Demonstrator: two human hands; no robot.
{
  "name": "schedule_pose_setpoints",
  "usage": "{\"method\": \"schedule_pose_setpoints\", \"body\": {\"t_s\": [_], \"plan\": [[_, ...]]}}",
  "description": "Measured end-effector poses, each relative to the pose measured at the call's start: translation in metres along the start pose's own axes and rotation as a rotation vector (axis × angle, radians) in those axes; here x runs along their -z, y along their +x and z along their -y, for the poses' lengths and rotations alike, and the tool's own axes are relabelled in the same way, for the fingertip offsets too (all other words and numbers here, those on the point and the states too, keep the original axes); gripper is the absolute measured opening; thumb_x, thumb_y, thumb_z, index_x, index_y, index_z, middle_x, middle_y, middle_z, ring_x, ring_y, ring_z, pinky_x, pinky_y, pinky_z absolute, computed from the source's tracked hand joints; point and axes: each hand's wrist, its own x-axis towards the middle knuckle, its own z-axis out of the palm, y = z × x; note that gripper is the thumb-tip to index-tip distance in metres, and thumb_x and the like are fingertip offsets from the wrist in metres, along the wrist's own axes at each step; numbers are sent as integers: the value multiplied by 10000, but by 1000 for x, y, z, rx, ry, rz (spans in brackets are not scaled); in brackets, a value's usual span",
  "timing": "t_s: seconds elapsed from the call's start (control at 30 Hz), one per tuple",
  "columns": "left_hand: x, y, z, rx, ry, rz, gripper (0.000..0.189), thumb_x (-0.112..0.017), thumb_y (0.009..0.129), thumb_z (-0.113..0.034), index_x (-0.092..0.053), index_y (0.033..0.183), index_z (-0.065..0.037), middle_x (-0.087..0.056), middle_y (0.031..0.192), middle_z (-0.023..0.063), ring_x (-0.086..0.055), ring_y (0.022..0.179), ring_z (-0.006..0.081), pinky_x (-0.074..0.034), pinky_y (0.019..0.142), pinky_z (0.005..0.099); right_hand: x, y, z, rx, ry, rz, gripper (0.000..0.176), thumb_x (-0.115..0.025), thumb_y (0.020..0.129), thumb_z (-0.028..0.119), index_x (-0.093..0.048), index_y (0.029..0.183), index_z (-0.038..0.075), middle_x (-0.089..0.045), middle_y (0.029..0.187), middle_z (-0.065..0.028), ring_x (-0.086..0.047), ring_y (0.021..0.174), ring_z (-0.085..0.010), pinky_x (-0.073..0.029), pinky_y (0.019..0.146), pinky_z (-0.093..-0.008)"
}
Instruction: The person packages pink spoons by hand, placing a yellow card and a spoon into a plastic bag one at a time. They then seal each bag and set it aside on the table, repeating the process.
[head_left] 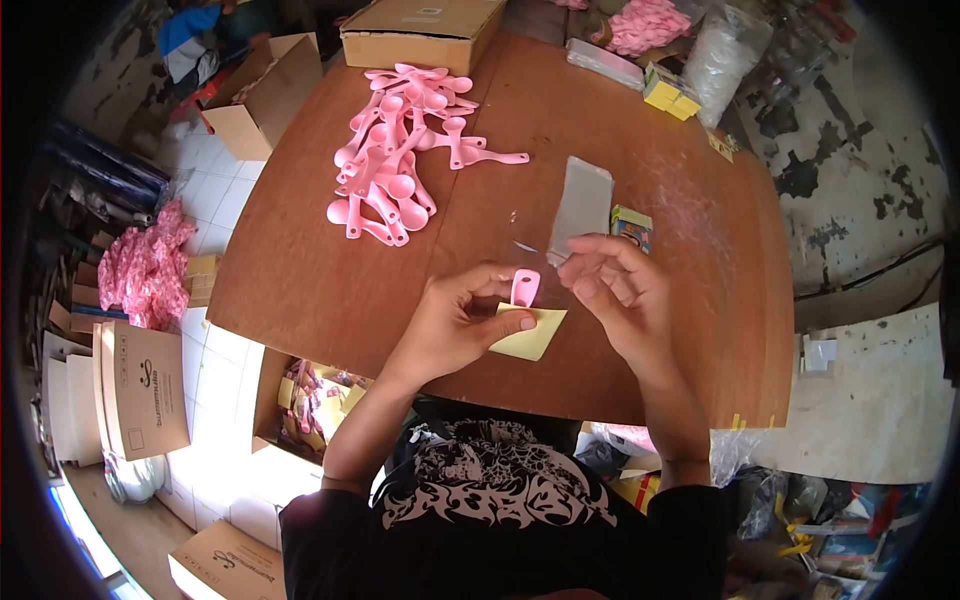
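My left hand [455, 325] is closed, its thumb pressing a yellow paper slip [535, 335] against a pink plastic spoon [524, 287]. Only the spoon's handle end, with its hole, shows above the slip. Over the table to the right, my right hand [622, 300] has its fingers loosely curled and apart. Its fingertips are right at the lower end of a stack of clear plastic sleeves [584, 200]. Just behind that hand lies a small yellow and blue box [632, 226]. A heap of pink spoons [395, 150] spreads across the far left of the table.
At the table's back edge sits a cardboard carton [420, 35]. Small yellow boxes [671, 92] and a bulging clear bag [728, 62] stand at the back right. An open carton [265, 95] and a pink plastic bundle [148, 265] are on the floor at left.
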Motion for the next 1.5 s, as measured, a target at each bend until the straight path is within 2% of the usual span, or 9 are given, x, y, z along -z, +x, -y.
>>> {"method": "schedule_pose_setpoints", "body": {"t_s": [0.13, 0.37, 0.6, 0.73, 0.8, 1.03, 1.1, 1.4, 1.5], "plan": [[-1, 0, 3, 16, -119, 14, 376, -706, 855, 33, -557, 1199, 34, -692, 1035, 106, -643, 1006, 132, -533, 813, 256, -1, -7, -11, -162, 76, 86, 213, -656, 928, 55, -626, 1108, -54, -671, 967, -77, -651, 902, -108, -516, 818, -238], [0, 1, 0, -120, -165, -77, 225, -593, 976, -92, -638, 1150, 44, -697, 1028, 88, -631, 989, 116, -517, 863, 274, -6, -12, -15, -140, 89, 67, 157, -638, 926, 19, -638, 1056, -70, -659, 988, -90, -663, 929, -143, -563, 820, -274], [-4, 3, 1, -173, -78, -197, 215, -621, 956, -82, -679, 1125, 38, -704, 1083, 115, -656, 919, 120, -532, 806, 257, -6, -13, -16, -52, 108, -7, 144, -615, 925, -24, -646, 1056, -76, -655, 1023, -115, -677, 892, -169, -585, 807, -286], [-2, 4, -6, -172, -57, -192, 211, -628, 946, -69, -682, 1122, 34, -712, 1057, 111, -667, 899, 125, -560, 778, 258, -5, -15, -14, -68, 137, -10, 149, -607, 925, -36, -655, 1062, -74, -663, 1027, -133, -688, 854, -178, -580, 766, -277], [-2, 2, -15, -47, -217, -161, 190, -623, 942, -54, -692, 1099, 31, -719, 1016, 110, -669, 904, 123, -589, 743, 258, -2, -15, -16, -5, 83, -1, 151, -600, 926, -43, -658, 1063, -71, -668, 1020, -134, -690, 862, -179, -577, 761, -274], [11, -1, -7, -132, -90, -91, 166, -605, 941, -18, -706, 1069, 16, -718, 1004, 113, -674, 890, 129, -597, 715, 254, 3, -19, -16, 35, 133, 79, 157, -578, 911, -88, -692, 1016, -58, -681, 1001, -123, -682, 868, -147, -531, 731, -227], [14, 1, -4, -251, 0, -56, 182, -568, 935, 42, -712, 1043, 18, -720, 996, 110, -678, 872, 132, -581, 697, 252, 7, -19, -20, 49, 100, 93, 177, -569, 897, -110, -698, 1006, -56, -680, 998, -121, -672, 866, -139, -515, 718, -221], [17, -3, -10, -191, -44, -9, 302, -449, 888, 105, -713, 1009, 22, -718, 979, 106, -672, 830, 125, -566, 676, 244, 9, -19, -18, 187, -38, 158, 269, -530, 848, -166, -706, 1014, -49, -642, 1025, -125, -627, 859, -119, -478, 694, -218], [18, -2, -8, -197, -146, 6, 224, -546, 881, 100, -701, 1024, 26, -714, 977, 118, -683, 830, 136, -574, 659, 241, 11, -21, -16, 150, -5, 164, 244, -562, 849, -143, -696, 1029, -46, -630, 1035, -126, -628, 868, -124, -501, 713, -228]]}}
